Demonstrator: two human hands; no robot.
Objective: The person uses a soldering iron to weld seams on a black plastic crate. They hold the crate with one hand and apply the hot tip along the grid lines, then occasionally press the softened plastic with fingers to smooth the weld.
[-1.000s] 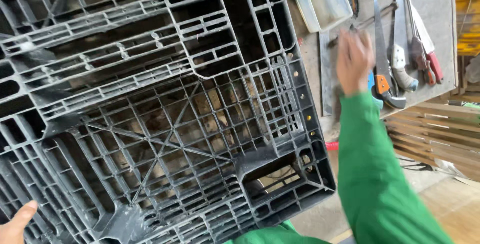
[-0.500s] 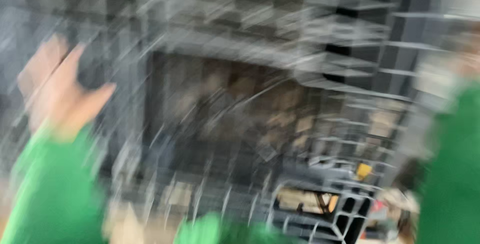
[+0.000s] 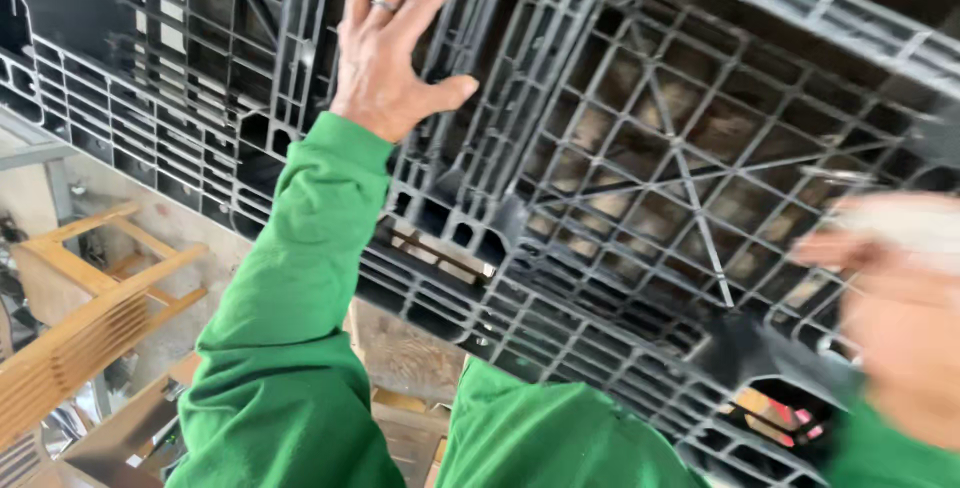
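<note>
Left hand flat on the big black plastic pallet, right hand a blur at the edge.

The black plastic pallet (image 3: 640, 148) filled most of the view, tilted up in front of the person, its ribbed grid face toward the camera. The left hand (image 3: 385, 58) lay spread against the grid, fingers fanned, thumb out, a ring (image 3: 385, 5) on 1 finger, green sleeve (image 3: 290, 328) running down from the wrist. The right hand (image 3: 900, 298) was near the pallet's lower right, too blurred to tell whether it gripped. A wooden frame (image 3: 90, 318) stood below left, well apart.
</note>
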